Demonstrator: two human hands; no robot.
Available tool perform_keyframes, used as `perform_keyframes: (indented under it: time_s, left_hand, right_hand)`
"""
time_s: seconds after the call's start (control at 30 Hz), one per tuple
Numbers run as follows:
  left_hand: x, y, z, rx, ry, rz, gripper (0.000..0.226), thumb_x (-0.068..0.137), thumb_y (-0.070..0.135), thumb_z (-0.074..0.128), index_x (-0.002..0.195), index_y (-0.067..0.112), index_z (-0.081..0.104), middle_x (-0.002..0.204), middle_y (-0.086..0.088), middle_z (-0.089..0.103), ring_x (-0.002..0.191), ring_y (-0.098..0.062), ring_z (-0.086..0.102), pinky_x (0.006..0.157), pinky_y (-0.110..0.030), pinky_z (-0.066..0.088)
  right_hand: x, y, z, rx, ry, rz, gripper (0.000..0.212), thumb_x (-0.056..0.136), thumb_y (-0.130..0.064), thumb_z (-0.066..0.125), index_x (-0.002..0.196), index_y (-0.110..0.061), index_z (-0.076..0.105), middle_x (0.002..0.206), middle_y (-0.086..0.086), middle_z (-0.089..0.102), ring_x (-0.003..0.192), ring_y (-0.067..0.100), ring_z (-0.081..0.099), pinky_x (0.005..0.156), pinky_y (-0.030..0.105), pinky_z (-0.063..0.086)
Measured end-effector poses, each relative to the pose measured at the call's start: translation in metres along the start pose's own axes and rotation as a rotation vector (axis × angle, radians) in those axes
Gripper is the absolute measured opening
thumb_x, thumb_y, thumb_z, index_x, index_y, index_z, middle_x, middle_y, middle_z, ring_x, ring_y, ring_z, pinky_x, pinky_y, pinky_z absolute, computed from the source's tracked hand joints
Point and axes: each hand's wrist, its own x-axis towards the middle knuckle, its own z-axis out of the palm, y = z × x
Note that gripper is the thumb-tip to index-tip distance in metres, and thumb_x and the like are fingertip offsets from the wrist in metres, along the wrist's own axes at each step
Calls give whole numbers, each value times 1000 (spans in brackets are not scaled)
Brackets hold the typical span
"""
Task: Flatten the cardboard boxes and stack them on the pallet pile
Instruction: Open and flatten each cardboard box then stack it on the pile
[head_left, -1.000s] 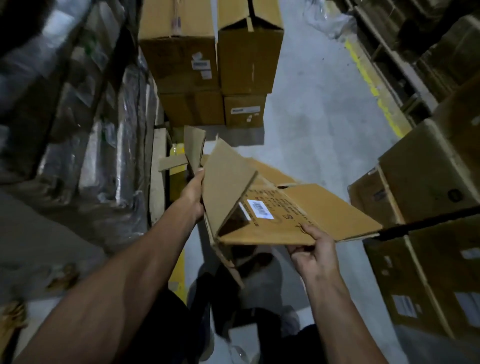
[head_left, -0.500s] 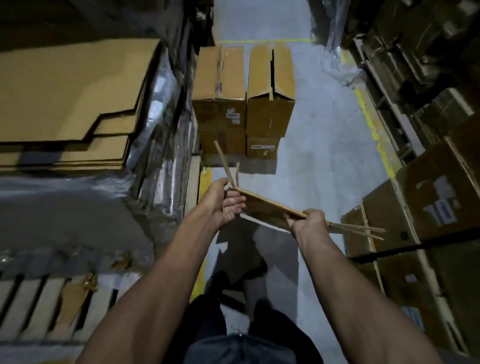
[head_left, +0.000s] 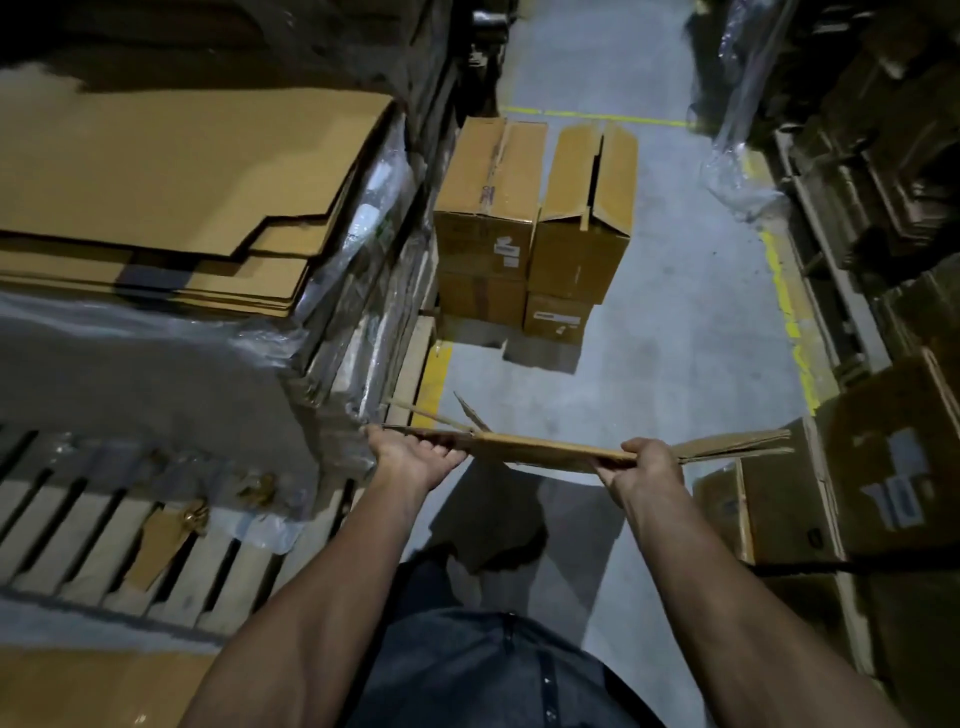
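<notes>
You are gripping the flattened cardboard box (head_left: 550, 451) edge-on at mid-frame, your left hand (head_left: 410, 457) curled under its left end and your right hand (head_left: 644, 467) clamped around the near edge. While swinging it toward the flat cardboard stack (head_left: 171, 176) at upper left, try pressing down the raised flaps (head_left: 470, 413) so it lands level.

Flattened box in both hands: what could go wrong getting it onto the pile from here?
1. The flattened box still has loose flaps sticking up at the left hand; they may catch on the plastic wrap beside the pile of flat cardboard.
2. The right hand holds only the near edge, so the far end could sag or slip.
</notes>
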Motion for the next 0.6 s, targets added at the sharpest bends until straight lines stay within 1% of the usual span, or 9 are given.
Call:
perform_keyframes:
  time_s: [0.03,0.1,0.17,0.23,0.27,0.3,0.37,0.5,0.6]
  left_hand:
    - [1,8,-2,10,31,29,96,90,79,20,159,12,6,166,-13,5,152,-36,8,119,-61,8]
    - [11,30,-5,97,82,47,93,92,75,30,156,9,20,161,-20,23,145,-41,27,109,-65,27]
    - [25,52,-4,292,130,6,79,94,64,45,142,2,41,140,-27,48,120,-45,52,82,-63,45]
    - [45,74,1,625,210,-11,45,97,46,53,112,3,56,112,-23,61,90,-38,61,63,-53,49]
    - [53,84,5,823,257,-25,30,98,37,55,96,7,54,102,-19,61,79,-34,60,56,-48,51]
    - [62,92,10,1020,294,-50,25,98,31,56,89,9,51,96,-16,58,71,-30,58,48,-42,52]
    - [73,101,25,1353,315,-130,21,98,27,55,96,6,51,89,-17,56,64,-30,58,38,-33,50]
    - [101,105,45,1866,317,-286,23,98,17,49,95,-4,58,88,-24,63,72,-33,63,56,-33,52]
    - [121,98,58,2042,257,-246,21,93,10,42,102,-3,55,113,-28,60,94,-37,61,73,-40,51]
  right_hand:
    - [0,-2,-1,-15,-7,0,51,82,14,48,133,4,47,126,28,53,103,50,57,38,57,51]
    - [1,-5,1,-35,-34,5,51,83,15,47,133,4,47,123,29,56,102,49,60,40,56,52]
    - [2,-5,6,-58,-60,10,54,82,16,44,134,3,47,124,29,58,100,47,62,42,56,53]
    - [4,-4,14,-68,-68,13,56,81,17,42,133,-1,50,123,28,60,98,46,64,43,56,53]
    - [6,-4,19,-79,-74,13,56,81,17,41,133,-3,51,122,28,61,98,46,64,44,56,54]
    - [8,-4,24,-92,-74,20,56,82,17,42,133,-4,53,121,27,62,98,46,65,45,56,55]
    - [10,-3,34,-112,-76,39,53,84,17,42,132,-2,55,119,27,64,97,45,66,47,55,56]
    - [16,-2,58,-87,-85,88,52,81,16,44,129,1,58,120,27,64,98,45,67,52,55,58]
    - [22,2,72,-49,-62,106,51,82,15,44,128,0,58,120,26,65,101,44,67,54,54,59]
